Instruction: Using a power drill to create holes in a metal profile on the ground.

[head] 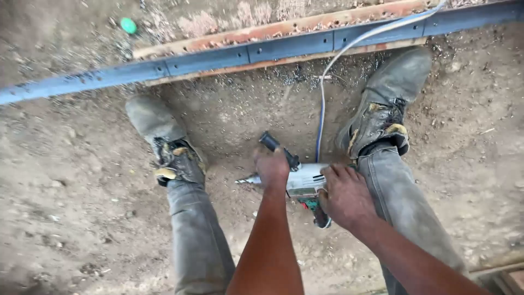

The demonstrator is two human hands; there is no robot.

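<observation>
Low over the dirt ground [82, 218] between the two boots, the power tool [303, 183] is clamped by both grips, left hand [272, 166] on its black side handle [278, 148], right hand [345, 195] on the body, and judging by this it wants a steady hold with the cord [321, 104] kept clear.

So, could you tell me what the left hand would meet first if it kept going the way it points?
Probably bare dirt ground, then the blue metal bar; the left hand points up-frame, though depth is unclear.
</observation>
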